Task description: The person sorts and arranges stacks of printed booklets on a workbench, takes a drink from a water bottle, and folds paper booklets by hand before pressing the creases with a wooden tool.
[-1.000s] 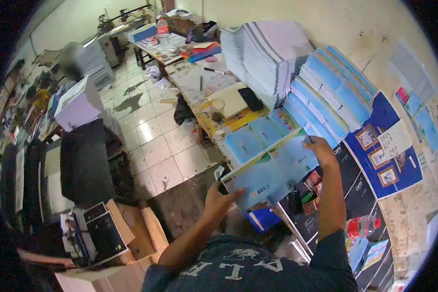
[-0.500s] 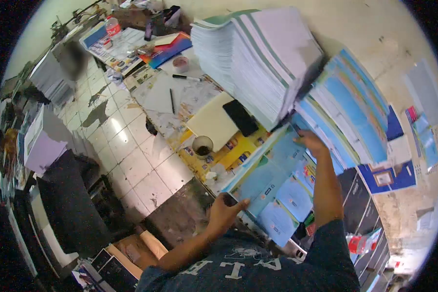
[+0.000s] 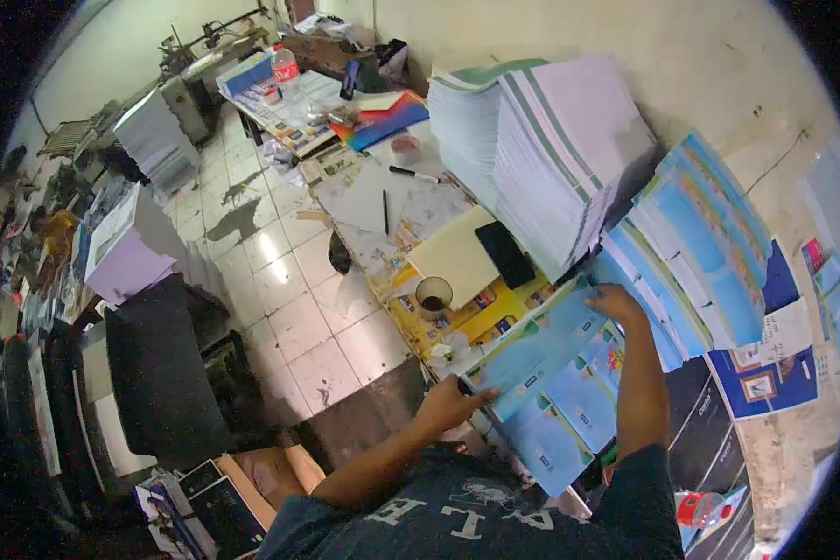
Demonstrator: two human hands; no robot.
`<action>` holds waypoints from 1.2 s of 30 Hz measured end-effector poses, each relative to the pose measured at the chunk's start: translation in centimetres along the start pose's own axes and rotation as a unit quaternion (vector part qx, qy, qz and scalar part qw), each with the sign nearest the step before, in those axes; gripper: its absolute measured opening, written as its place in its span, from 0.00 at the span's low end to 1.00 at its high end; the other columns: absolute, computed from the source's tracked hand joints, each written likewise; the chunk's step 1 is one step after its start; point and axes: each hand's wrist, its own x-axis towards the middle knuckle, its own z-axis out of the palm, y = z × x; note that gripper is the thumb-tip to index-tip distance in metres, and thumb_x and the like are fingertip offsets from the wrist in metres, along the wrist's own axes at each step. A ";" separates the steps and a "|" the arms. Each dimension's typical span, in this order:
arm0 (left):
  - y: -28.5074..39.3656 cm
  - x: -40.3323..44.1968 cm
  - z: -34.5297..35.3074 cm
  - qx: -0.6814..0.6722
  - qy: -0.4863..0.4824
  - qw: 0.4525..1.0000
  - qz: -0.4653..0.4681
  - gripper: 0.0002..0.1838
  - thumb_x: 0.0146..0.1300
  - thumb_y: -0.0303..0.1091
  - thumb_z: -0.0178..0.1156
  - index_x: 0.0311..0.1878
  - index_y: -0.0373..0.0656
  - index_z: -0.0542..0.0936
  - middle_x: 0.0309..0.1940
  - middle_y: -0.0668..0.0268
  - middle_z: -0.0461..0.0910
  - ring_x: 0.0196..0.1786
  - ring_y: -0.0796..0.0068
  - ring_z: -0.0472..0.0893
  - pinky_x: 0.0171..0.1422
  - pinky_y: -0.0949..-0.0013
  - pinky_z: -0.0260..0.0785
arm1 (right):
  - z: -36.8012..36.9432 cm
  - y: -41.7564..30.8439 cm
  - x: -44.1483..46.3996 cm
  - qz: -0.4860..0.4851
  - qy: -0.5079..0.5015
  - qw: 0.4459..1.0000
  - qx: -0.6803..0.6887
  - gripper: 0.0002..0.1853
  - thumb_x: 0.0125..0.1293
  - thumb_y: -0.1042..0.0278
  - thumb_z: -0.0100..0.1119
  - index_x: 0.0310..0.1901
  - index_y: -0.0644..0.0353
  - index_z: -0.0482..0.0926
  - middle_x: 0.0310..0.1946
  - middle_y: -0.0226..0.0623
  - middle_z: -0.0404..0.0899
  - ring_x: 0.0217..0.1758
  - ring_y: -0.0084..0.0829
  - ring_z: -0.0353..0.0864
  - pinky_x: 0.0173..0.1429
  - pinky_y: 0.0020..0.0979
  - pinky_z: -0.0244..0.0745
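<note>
A blue printed sheet (image 3: 541, 359) stretches between my two hands near the front of the table. My left hand (image 3: 453, 403) grips its near left end, with the thumb lying on top. At its far right end my right hand (image 3: 618, 304) is closed on the edge, fingers bent. Whether one sheet or several are in the grip, I cannot tell. More blue printed sheets (image 3: 543, 453) lie just below, closer to my body. A tall stack of blue printed sheets (image 3: 691, 252) stands right beyond my right hand.
A high pile of white paper (image 3: 532, 140) stands against the wall. On the table lie a black phone (image 3: 505, 255), a cup with dark liquid (image 3: 433, 297), a marker (image 3: 414, 175) and a pen (image 3: 385, 213). A black chair (image 3: 163, 373) stands left, on the tiled floor (image 3: 289, 308).
My view has swung left, so the scene appears shifted right and down. Both hands remain on the blue sheet, and its right end appears slightly lower, away from the white pile.
</note>
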 end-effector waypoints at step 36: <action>5.9 16.6 3.2 -0.103 -0.287 0.934 0.185 0.52 0.67 0.78 0.39 0.76 0.38 0.62 0.73 0.56 0.64 0.72 0.58 0.65 0.77 0.53 0.55 | 14.3 -17.0 -16.2 0.164 0.263 0.622 0.719 0.27 0.76 0.49 0.53 0.67 0.58 0.69 0.60 0.37 0.76 0.63 0.34 0.76 0.61 0.41 0.75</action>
